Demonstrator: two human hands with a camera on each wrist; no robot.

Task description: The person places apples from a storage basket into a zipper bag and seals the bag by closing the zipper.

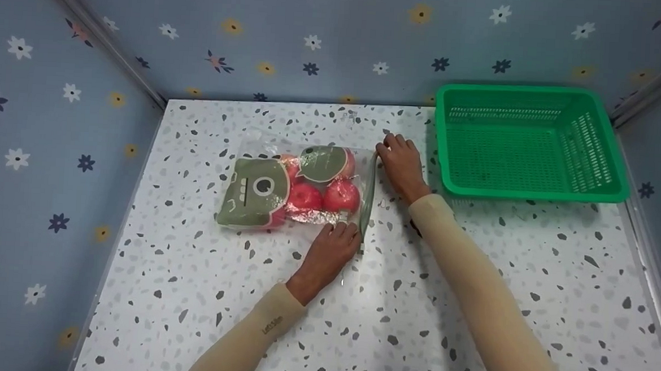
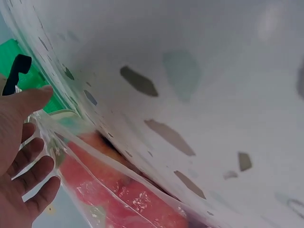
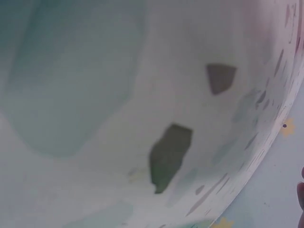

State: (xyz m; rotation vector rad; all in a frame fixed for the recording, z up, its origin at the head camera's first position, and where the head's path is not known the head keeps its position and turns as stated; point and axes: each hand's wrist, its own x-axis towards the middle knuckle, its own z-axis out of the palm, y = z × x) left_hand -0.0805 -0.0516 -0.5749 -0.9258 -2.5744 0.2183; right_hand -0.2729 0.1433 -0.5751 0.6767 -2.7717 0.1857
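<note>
A clear zip bag [image 1: 320, 212] with a green one-eyed cartoon print lies flat on the speckled table. Several red apples [image 1: 342, 196] show through its plastic. Along the bag's right end runs a dark green zip strip [image 1: 369, 196]. My right hand [image 1: 402, 165] pinches the far end of this strip between thumb and fingers. At the bag's near edge, close to the strip's near end, rests my left hand [image 1: 332, 246]. The left wrist view shows its thumb [image 2: 35, 100] apart from loosely bent fingers beside the plastic. Only fingertips [image 3: 301, 194] of the right hand enter the right wrist view.
A green plastic basket [image 1: 533, 195] with perforated sides stands at the table's back right, just beyond my right hand. Flower-patterned panels [image 1: 349, 45] enclose the white speckled tabletop [image 1: 391, 324] at the back and both sides.
</note>
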